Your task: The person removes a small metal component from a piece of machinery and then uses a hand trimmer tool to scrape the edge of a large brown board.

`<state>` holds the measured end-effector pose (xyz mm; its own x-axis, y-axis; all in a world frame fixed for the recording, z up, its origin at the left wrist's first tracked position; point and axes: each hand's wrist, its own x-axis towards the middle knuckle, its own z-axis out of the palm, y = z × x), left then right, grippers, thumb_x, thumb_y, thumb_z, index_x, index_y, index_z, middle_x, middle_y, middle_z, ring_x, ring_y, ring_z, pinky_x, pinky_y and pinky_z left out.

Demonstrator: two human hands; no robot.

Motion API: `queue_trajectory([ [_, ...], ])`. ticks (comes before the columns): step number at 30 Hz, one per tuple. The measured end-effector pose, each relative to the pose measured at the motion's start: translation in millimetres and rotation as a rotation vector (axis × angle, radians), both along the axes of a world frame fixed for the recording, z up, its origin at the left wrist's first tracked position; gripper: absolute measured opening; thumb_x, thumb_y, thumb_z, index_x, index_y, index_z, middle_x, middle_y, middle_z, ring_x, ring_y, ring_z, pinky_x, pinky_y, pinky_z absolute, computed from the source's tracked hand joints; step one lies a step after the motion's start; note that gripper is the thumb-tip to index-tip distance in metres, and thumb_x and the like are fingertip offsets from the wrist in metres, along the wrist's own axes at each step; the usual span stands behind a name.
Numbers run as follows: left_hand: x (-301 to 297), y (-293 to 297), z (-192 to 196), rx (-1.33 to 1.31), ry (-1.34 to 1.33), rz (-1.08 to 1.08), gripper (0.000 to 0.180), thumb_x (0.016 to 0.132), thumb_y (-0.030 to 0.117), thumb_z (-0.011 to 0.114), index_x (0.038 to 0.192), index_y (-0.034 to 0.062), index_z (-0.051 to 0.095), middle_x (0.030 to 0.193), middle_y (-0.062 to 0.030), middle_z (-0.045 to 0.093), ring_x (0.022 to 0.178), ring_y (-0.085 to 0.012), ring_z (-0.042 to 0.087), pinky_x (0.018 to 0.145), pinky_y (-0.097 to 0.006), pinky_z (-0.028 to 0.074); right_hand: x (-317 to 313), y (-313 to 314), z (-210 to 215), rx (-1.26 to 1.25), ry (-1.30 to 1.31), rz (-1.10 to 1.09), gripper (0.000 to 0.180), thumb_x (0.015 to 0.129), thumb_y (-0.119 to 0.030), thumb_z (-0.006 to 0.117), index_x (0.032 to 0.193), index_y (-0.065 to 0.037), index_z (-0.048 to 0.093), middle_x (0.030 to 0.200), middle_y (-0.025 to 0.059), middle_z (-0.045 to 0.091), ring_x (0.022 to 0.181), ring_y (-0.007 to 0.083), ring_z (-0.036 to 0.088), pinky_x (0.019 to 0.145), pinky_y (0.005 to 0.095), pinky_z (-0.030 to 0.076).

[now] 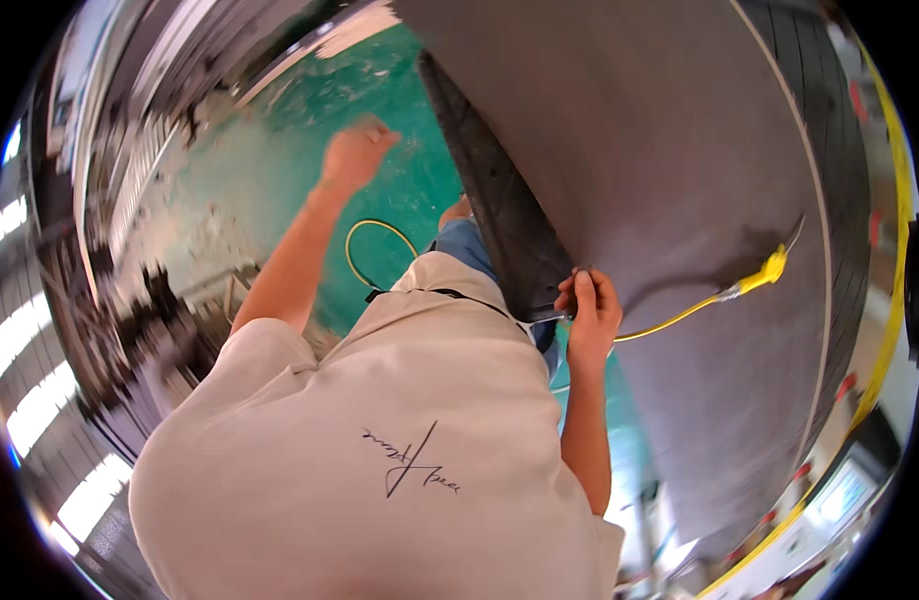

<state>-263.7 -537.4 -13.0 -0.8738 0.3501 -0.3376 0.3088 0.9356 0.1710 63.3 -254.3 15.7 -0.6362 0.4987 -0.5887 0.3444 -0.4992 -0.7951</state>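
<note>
My right hand (594, 308) is at the near left edge of a wide grey work surface (680, 150). Its thumb and fingers are pinched together on something small and dark that I cannot make out. Just beside those fingertips is the lower end of a black panel (490, 180) with small holes, which runs along the left edge of the grey surface. Out to the left, my left hand (358, 155) hangs in the air above the green floor, apart from the panel. Motion smears it and its fingers look bent; whether it holds anything does not show.
A yellow air blow gun (765, 272) with a thin metal nozzle lies on the grey surface, its yellow hose running toward my right hand. Another loop of yellow hose (352, 248) crosses the green floor (400, 190). Blurred metal racks (160, 310) stand at left; a screen (845, 490) at lower right.
</note>
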Motion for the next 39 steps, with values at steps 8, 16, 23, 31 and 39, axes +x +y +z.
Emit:
queue_trajectory([
  [8,-130,80,-33,0.789,-0.269,0.386,0.063,0.102,0.049,0.062,0.140,-0.0007,0.059,0.134,-0.0106,0.064,0.122,-0.0254,0.061,0.104,-0.036,0.047,-83,-91,-26,-0.122,-0.200,-0.433,0.028,0.104,-0.020,0.065,0.114,0.006,0.071,0.094,0.0112,0.075,0.072,0.0144,0.067,0.064,0.0269,0.051],
  [16,-122,121,-65,1.046,-0.255,0.548,0.079,0.102,0.056,0.057,0.144,-0.0097,0.048,0.139,-0.0149,0.058,0.123,-0.0261,0.057,0.105,-0.037,0.046,-121,-100,-31,-0.031,-0.300,-0.561,0.028,0.104,-0.021,0.066,0.112,0.005,0.072,0.088,0.0117,0.074,0.066,0.0147,0.069,0.061,0.0272,0.054],
  [23,-125,119,-73,1.090,-0.248,0.463,0.078,0.103,0.058,0.054,0.145,-0.0078,0.047,0.139,-0.0136,0.056,0.122,-0.0241,0.055,0.106,-0.035,0.044,-123,-95,-30,-0.037,-0.414,-0.524,0.026,0.102,-0.021,0.068,0.107,0.004,0.075,0.080,0.0080,0.073,0.059,0.0105,0.065,0.054,0.0244,0.049],
  [31,-124,120,-74,1.112,-0.283,0.481,0.075,0.102,0.053,0.053,0.146,-0.0081,0.046,0.141,-0.0142,0.054,0.122,-0.0255,0.055,0.105,-0.037,0.045,-117,-105,-14,-0.074,-0.520,-0.481,0.028,0.102,-0.023,0.068,0.104,0.004,0.075,0.077,0.0071,0.072,0.054,0.0093,0.061,0.050,0.0246,0.046],
  [39,-125,119,-75,1.111,-0.312,0.476,0.077,0.102,0.056,0.053,0.146,-0.0076,0.047,0.139,-0.0133,0.055,0.121,-0.0234,0.055,0.105,-0.036,0.045,-148,-78,-1,0.106,-0.697,-0.383,0.031,0.101,-0.027,0.068,0.100,0.003,0.076,0.066,0.0068,0.069,0.053,0.0103,0.061,0.052,0.0276,0.046],
])
